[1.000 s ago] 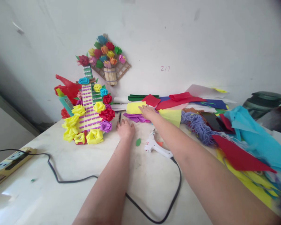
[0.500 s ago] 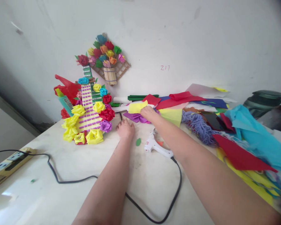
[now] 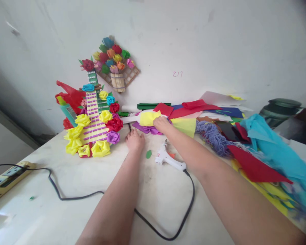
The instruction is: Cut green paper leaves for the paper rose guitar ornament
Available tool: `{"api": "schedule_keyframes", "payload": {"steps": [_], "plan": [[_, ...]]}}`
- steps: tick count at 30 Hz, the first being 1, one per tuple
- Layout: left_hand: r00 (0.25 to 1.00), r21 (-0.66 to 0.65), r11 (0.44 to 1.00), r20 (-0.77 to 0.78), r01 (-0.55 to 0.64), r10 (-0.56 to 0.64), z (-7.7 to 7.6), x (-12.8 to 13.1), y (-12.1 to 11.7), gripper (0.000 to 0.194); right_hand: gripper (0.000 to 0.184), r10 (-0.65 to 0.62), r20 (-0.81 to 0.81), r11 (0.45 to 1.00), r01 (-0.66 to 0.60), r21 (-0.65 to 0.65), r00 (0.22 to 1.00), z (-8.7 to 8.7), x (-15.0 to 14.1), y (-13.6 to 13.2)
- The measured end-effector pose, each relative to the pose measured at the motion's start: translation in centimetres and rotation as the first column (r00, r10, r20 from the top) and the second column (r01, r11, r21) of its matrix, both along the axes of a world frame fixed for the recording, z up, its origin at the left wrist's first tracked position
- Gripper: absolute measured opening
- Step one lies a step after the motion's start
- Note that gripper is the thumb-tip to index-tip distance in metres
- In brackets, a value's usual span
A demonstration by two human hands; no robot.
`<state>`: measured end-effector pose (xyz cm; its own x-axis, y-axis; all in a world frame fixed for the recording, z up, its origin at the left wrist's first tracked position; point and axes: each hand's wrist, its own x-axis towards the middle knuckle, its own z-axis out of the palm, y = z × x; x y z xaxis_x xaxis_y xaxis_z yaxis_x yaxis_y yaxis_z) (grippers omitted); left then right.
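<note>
Along the bottom of the frame, a black cord (image 3: 165,237) is looping across the pale table (image 3: 53,217), passing behind the left forearm and running toward the lower left, where a cream power strip (image 3: 7,180) is sitting at the edge. The tabletop is showing faint smudges at centre and glare in the lower left. At centre, a white glue gun (image 3: 170,161) is lying beside the right forearm, and a green leaf (image 3: 148,154) is lying just left of it.

Past the leaf, the left hand (image 3: 135,141) is resting palm down, its fingertips meeting a dark stick (image 3: 130,127); whether it is gripping the stick cannot be told. Farther back, the right hand (image 3: 163,124) is grasping the near right edge of the yellow paper (image 3: 148,118), which is lying over purple paper (image 3: 146,129) at the middle of the frame.

At right, a red sheet (image 3: 255,165), blue sheet (image 3: 270,139) and lilac yarn (image 3: 214,137) are heaping together. At left of centre, a flowered guitar (image 3: 95,126) is standing upright. A dark jar (image 3: 279,110) is standing at far right.

Behind everything, a scuffed pale wall (image 3: 206,41) is filling the upper frame, bearing 1 basket (image 3: 117,82) of flowers and small writing (image 3: 177,74).
</note>
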<state>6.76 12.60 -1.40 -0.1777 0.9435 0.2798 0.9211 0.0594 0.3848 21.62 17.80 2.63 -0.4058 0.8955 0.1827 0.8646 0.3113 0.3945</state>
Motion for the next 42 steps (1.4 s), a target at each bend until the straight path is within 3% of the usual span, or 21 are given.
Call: {"api": "schedule_keyframes", "payload": {"steps": [5,11,14,22,28,35,42], "plan": [[1.0,-0.005,1.0,-0.025,-0.014,0.014,-0.2,-0.1,0.1,0.05,0.03,-0.029,-0.071,1.0,0.028,-0.012,0.997,0.2,0.7,-0.5],[0.997,-0.039,0.997,-0.027,0.067,-0.068,-0.1,-0.2,0.4,0.05,0.04,-0.054,-0.234,0.999,0.052,-0.012,0.971,0.6,1.3,-1.5],[0.995,-0.053,0.994,-0.025,0.093,-0.094,-0.1,-0.1,0.4,0.05,0.034,-0.042,-0.288,0.999,0.049,0.017,0.957,1.2,1.5,-2.8],[0.973,-0.012,0.983,-0.141,0.183,-0.183,-0.1,0.1,-0.1,0.056,0.03,-0.247,-0.43,0.969,0.231,-0.089,0.868,2.0,3.4,-6.7],[0.951,0.051,0.968,-0.205,0.245,-0.23,-0.2,0.4,-0.1,0.054,0.029,-0.458,-0.457,0.888,0.418,-0.193,0.762,1.7,6.4,-9.2],[0.907,0.119,0.919,-0.248,0.376,-0.339,-0.2,0.6,0.2,0.051,0.032,-0.588,-0.391,0.808,0.5,-0.31,0.708,0.8,9.1,-10.3],[0.85,0.151,0.844,-0.218,0.515,-0.48,-0.5,1.5,0.9,0.05,0.05,-0.526,-0.543,0.85,0.422,-0.316,0.654,-0.9,10.5,-10.1]]}}
